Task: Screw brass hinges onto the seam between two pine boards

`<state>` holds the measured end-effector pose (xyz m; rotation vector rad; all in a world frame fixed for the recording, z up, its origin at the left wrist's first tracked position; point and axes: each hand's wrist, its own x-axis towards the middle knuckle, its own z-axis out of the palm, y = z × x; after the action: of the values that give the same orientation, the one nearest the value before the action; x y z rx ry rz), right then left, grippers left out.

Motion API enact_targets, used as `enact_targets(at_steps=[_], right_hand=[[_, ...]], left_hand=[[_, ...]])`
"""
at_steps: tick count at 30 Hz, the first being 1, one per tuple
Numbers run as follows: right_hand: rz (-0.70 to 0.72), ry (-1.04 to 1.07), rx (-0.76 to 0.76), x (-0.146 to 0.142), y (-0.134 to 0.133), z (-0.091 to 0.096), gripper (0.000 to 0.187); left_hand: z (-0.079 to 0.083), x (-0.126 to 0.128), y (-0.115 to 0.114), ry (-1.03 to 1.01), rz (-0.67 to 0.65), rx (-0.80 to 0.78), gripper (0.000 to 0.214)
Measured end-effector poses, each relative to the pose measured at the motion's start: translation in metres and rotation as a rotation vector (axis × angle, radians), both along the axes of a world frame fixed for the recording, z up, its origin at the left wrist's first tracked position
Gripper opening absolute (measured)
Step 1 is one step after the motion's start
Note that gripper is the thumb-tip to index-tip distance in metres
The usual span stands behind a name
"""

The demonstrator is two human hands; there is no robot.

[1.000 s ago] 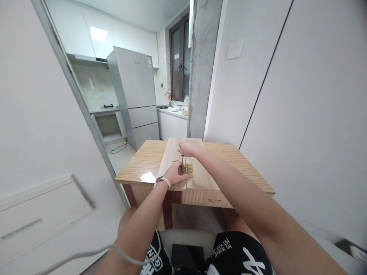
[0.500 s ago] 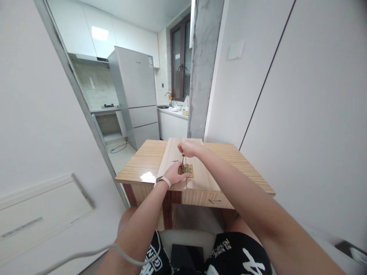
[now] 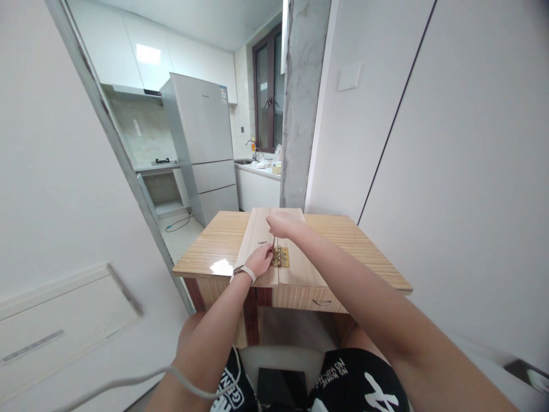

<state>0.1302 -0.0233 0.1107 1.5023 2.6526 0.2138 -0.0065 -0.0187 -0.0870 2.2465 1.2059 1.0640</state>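
My right hand (image 3: 285,224) is closed around the handle of a screwdriver (image 3: 273,241), whose thin shaft points down. Just under it, my left hand (image 3: 260,261) rests on the pale boards (image 3: 262,224), its fingertips drawn together by the shaft's lower end. What they pinch is too small to make out. A brass hinge (image 3: 283,257) lies flat across the seam between the boards, its left leaf partly covered by my left fingers. Several small screws (image 3: 262,243) seem to lie on the left board, beyond my left hand.
The boards lie on a wood-grain table (image 3: 214,240) with a drawer handle (image 3: 321,302) in front. A grey cable (image 3: 171,372) crosses near my left forearm. Beyond stand a fridge (image 3: 201,126) and a concrete pillar (image 3: 299,109); a white wall (image 3: 450,171) is at right.
My left thumb has drawn back from the hinge toward the other fingers, uncovering more brass. My right hand has turned and lowered slightly, hiding the screwdriver's yellow part.
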Motion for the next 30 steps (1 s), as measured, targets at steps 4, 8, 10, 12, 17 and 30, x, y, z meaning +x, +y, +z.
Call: enact_targets(at_steps=[4, 8, 10, 12, 17, 30], right_hand=[[0.103, 0.012, 0.048, 0.002, 0.003, -0.002, 0.029], [0.114, 0.049, 0.027, 0.004, 0.006, -0.005, 0.03], [0.132, 0.041, 0.015, 0.004, 0.006, -0.006, 0.022], [0.162, 0.03, 0.007, 0.005, 0.004, -0.006, 0.017], [0.213, 0.089, 0.089, 0.011, -0.006, 0.003, 0.016], [0.075, 0.767, 0.227, 0.104, -0.072, -0.051, 0.012]], left_hand=[[0.0, 0.0, 0.001, 0.001, 0.022, -0.018, 0.025], [0.001, -0.001, 0.001, 0.003, 0.019, -0.028, 0.024], [0.001, -0.001, 0.002, 0.004, 0.019, -0.023, 0.021], [0.002, -0.001, 0.005, 0.014, 0.038, -0.019, 0.02], [0.005, 0.002, 0.015, 0.047, 0.079, -0.035, 0.013], [-0.008, -0.025, 0.043, -0.044, 0.291, -0.035, 0.011]])
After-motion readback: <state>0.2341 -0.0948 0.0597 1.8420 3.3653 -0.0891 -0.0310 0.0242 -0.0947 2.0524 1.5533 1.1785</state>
